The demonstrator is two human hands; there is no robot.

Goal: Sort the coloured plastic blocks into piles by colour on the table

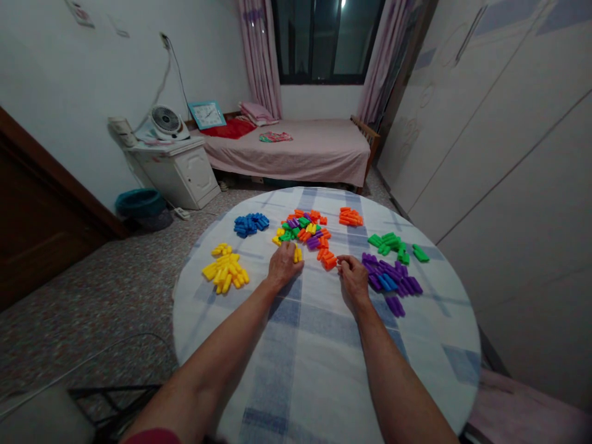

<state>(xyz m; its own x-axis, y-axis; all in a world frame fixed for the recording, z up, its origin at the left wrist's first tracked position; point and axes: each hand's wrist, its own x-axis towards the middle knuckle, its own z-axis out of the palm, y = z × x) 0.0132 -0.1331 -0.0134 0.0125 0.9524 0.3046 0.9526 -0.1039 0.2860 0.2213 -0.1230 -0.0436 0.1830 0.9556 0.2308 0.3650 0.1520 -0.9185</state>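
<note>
A mixed heap of small coloured plastic pegs lies in the middle of a round table with a blue-checked cloth. My left hand rests on the near edge of the heap, fingers curled over a yellow peg. My right hand lies just right of some orange pegs, fingers bent in a pinch; what it holds, if anything, is too small to name. Sorted groups lie around: yellow, blue, orange, green, purple.
Behind the table stands a bed with a pink cover. A white cabinet with a small fan is at the left, a teal basin on the floor beside it. White wardrobe doors line the right side.
</note>
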